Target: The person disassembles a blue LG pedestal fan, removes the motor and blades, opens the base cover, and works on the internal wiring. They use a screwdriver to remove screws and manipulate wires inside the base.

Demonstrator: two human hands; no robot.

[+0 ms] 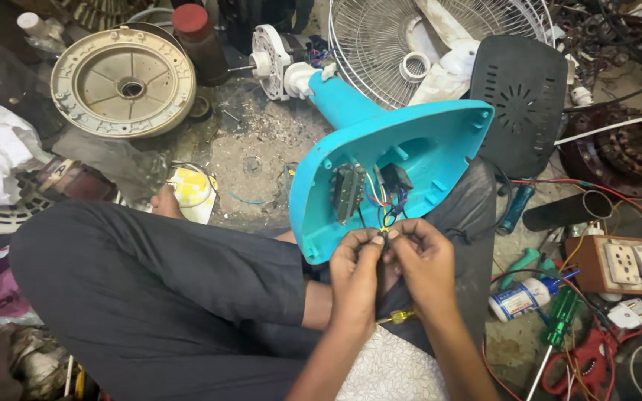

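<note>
I see my left hand (356, 261) and right hand (423, 256) pinching thin coloured wires (385, 215) between closed fingertips. The wires run into the hollow, smooth blue plastic fan base (410, 160) on my lap, beside a small switch block (348, 191) inside.

You see a turquoise fan base (380, 148), a white wire fan guard (380, 44), a cream round housing (122, 82), a green-handled screwdriver (562, 315), red-handled pliers (592, 360) and your dark grey trousers (157, 289).
</note>
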